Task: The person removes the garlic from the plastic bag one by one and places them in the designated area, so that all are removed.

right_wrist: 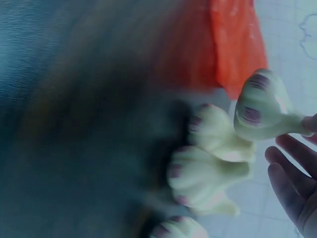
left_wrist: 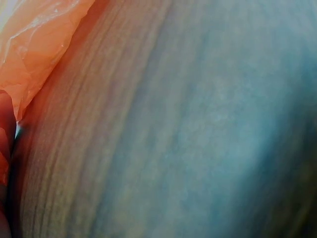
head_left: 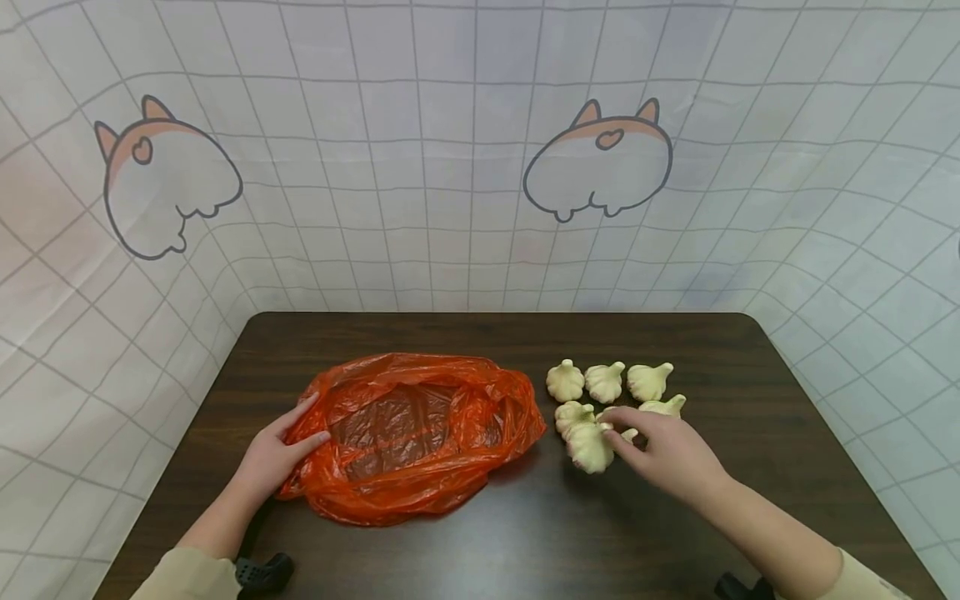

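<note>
A red plastic bag [head_left: 420,500] lies spread on the table with its mouth facing up and nothing seen inside. My left hand [head_left: 276,457] holds the bag's left rim, the thumb over the edge. In the left wrist view only a few fingertips [left_wrist: 5,129] show beside the bag [left_wrist: 37,44]. My right hand [head_left: 671,450] pinches a garlic bulb [head_left: 588,450] by its stem, raised above the table. In the right wrist view this bulb [right_wrist: 260,109] hangs clear of the others. More garlic bulbs [head_left: 565,381] stand in rows right of the bag, some partly covered by the right hand.
The dark wooden table [head_left: 480,550] meets a white gridded cloth [head_left: 420,167] at its back and sides. Dark wrist straps [head_left: 264,573] show near the table's front.
</note>
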### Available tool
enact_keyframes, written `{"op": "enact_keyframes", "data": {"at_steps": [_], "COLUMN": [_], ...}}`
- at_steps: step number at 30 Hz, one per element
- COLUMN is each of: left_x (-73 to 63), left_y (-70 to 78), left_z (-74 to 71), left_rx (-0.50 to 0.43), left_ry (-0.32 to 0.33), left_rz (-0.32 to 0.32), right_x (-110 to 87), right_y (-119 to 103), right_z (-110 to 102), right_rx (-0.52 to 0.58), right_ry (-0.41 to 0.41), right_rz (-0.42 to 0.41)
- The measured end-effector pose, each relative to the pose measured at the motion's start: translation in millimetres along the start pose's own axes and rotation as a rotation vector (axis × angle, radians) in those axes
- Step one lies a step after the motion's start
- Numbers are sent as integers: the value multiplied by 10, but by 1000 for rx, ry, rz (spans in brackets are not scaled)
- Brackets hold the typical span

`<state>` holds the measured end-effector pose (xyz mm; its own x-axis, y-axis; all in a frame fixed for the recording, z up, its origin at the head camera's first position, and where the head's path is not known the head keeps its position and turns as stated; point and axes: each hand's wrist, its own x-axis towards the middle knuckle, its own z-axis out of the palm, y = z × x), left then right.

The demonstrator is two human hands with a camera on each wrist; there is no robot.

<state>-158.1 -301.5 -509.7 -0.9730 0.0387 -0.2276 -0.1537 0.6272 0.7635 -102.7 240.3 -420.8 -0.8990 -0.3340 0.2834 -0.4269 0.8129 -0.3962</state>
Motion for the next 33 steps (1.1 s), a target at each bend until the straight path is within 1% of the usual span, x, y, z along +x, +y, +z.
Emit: {"op": "enact_keyframes", "data": {"at_steps": [5,12,19,27,30,33], "left_x": [-6,-28,-51,-63,-71,-88], "left_y": [6,14,29,20,44,86], "left_z": [1,20,18,11,12,6], "left_rx": [5,-14,-35,-58,-49,-4], "left_ry": [3,9,5,33,49,62], "left_rz": [4,17,1,-15,-18,-23], "right_x": [-47,-84,-77,-84,-101,-123], "right_y": [33,95,119,117,119,122], "right_z": [153,257,253,264,278,289], "right_rx": [-2,8,-22,-22,-24,-26], "right_ry": [-85,-107,-152,-158,-161,-162], "right_rz": [-51,-98,-64,-74,-68,-49]}}
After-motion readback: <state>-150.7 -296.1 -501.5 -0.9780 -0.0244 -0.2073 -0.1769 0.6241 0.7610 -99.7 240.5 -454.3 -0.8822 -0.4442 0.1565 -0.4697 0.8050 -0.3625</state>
